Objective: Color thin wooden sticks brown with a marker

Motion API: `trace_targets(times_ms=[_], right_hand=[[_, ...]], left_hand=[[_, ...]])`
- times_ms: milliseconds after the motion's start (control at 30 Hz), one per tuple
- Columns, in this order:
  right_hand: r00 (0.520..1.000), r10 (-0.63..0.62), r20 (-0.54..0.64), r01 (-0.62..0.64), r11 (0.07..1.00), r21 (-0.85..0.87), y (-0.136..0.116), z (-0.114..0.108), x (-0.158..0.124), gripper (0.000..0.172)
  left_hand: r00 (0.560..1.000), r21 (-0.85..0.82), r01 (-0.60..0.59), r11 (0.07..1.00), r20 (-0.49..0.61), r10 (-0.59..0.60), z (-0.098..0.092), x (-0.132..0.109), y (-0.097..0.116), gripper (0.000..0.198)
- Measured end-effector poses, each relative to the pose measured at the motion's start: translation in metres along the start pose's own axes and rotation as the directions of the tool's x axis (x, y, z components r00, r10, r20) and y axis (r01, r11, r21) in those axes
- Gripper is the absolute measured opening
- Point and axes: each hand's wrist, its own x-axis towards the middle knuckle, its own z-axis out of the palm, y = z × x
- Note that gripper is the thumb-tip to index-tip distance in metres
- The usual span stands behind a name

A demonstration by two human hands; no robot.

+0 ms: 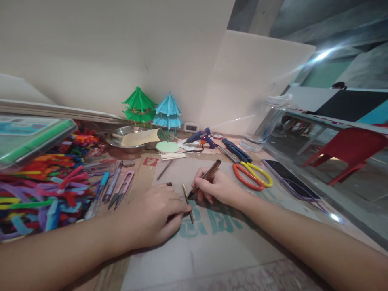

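My left hand (pixel 157 214) lies on a sheet of cardboard (pixel 218 242) with its fingers pinched on a thin wooden stick (pixel 188 198), holding it flat. My right hand (pixel 216 188) grips a brown pen-like tool (pixel 206 178), whose tip touches the stick close to my left fingertips. Another thin stick (pixel 164 170) lies on the cardboard just beyond my hands.
Colourful pipe cleaners (pixel 42 190) are heaped at the left, with snips (pixel 121 190) and pens beside them. Orange and yellow scissors (pixel 251 176), a blue glue gun (pixel 201 137), a phone (pixel 291 180) and a water bottle (pixel 266 121) sit at the right. Green and blue paper trees (pixel 154 109) and a metal bowl (pixel 130 137) stand behind.
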Motion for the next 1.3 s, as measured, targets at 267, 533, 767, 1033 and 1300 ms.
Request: trace_targets(times_ms=[267, 533, 767, 1033, 1300], right_hand=[[0.994, -0.046, -0.094, 0.048, 0.999, 0.018, -0.0037, 0.0029, -0.0003, 0.017], [1.0, -0.018, -0.021, 0.018, 1.0, -0.003, -0.0012, 0.0008, 0.0002, 0.016], [0.999, -0.031, -0.016, 0.031, 0.999, 0.012, -0.0001, 0.0003, -0.0005, 0.017], [0.993, -0.046, -0.105, 0.046, 0.999, 0.001, -0.0042, 0.0031, 0.0001, 0.017], [1.0, -0.021, -0.012, 0.021, 1.0, 0.004, -0.0018, 0.0008, -0.0008, 0.015]], left_hand=[[1.0, -0.009, 0.0, 1.0, -0.001, 0.0, -0.0002, 0.0001, -0.0012, 0.028], [1.0, -0.008, -0.011, 1.0, -0.011, 0.011, -0.0018, 0.0007, 0.0002, 0.028], [1.0, -0.008, -0.01, 1.0, -0.012, 0.01, -0.0021, 0.0024, 0.0007, 0.028], [1.0, -0.008, -0.009, 1.0, -0.013, 0.009, -0.0016, 0.0016, 0.0, 0.028], [1.0, -0.007, 0.004, 1.0, 0.0, -0.004, -0.0021, 0.0015, 0.0001, 0.028]])
